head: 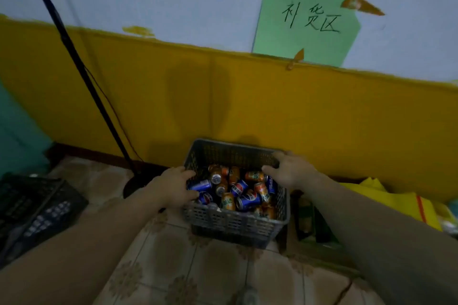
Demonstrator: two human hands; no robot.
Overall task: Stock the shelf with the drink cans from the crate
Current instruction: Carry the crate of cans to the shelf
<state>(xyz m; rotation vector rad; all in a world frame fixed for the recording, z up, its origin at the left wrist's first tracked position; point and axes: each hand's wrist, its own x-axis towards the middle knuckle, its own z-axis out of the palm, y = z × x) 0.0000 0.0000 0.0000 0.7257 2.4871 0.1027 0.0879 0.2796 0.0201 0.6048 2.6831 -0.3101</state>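
Sitting low in the middle of the frame, the grey crate (238, 218) rests on the tiled floor (198, 267) against the yellow wall (297, 106), with blue and orange drink cans (238, 190) jumbled inside it. Both hands are on it: the left hand (173, 187) curls over its left rim, and the right hand (291, 168) grips the far right corner. A dark crate (37, 205) lies at lower left, a black pole (81, 62) slants up the left side, and a green paper sign (307, 20) is taped at upper right.
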